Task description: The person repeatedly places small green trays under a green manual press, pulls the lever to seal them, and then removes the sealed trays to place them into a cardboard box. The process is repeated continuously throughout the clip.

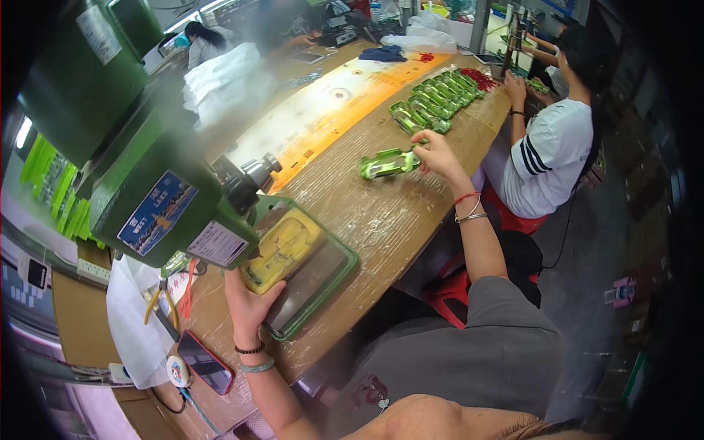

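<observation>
My right hand (438, 158) pinches the end of a shiny green plastic shell (389, 163), shaped like a toy car body, just above the table. Under the head of a green bench drill press (158, 183), my left hand (248, 302) grips the near left side of a yellow fixture block (290, 246), thumb along its edge. Its fingertips are partly hidden by the machine. The block has a car-shaped recess and lies on the press's flat green-edged base (323, 282). Beyond my right hand, several similar green shells (440, 97) lie in a row.
Small red parts (478, 78) are heaped past the shells. A phone (206, 361), yellow-handled pliers (163, 304) and a round white object (177, 372) lie left of my forearm. A person in a white shirt (554, 154) sits at the table's right. White plastic bags (231, 82) stand behind the press.
</observation>
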Available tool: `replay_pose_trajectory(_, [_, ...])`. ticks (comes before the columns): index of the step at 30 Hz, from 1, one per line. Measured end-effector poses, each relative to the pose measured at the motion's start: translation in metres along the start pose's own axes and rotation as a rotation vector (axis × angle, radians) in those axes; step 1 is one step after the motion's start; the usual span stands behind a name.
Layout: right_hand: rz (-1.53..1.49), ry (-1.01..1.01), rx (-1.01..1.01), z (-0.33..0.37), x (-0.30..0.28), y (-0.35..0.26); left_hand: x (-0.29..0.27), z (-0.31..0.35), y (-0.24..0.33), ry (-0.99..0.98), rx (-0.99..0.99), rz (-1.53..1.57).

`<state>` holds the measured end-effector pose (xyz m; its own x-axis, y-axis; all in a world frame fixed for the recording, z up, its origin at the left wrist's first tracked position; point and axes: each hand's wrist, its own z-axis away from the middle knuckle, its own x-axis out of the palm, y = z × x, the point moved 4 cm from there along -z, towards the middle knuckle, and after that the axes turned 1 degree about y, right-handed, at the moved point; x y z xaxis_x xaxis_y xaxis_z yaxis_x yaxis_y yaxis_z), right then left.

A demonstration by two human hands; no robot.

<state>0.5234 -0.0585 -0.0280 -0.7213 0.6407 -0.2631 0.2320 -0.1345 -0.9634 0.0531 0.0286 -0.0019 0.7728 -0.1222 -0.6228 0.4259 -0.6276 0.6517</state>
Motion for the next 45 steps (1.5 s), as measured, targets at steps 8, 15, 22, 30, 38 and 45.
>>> replay_pose_trajectory(8, [0.731,0.371,-0.296,0.008,-0.007,0.017,-0.004,0.009,-0.006,-0.001,-0.069,0.047])
replay_pose_trajectory(15, [0.804,0.364,-0.293,-0.020,0.005,0.032,-0.047,0.040,0.032,0.073,0.069,-0.119])
replay_pose_trajectory(22, [0.810,0.321,-0.527,-0.018,0.020,0.013,-0.084,0.161,0.055,0.337,-0.176,-0.150])
replay_pose_trajectory(30, [0.065,-0.209,-0.716,0.154,0.097,-0.023,-0.127,0.319,0.037,0.716,-0.683,-0.948])
replay_pose_trajectory(38, [-0.233,-0.975,-0.537,0.192,0.182,-0.021,-0.121,0.573,0.192,0.696,-2.501,-1.043])
replay_pose_trajectory(45, [-0.244,-1.177,-0.490,0.214,0.221,-0.026,-0.017,0.721,0.256,1.067,-2.749,-0.775])
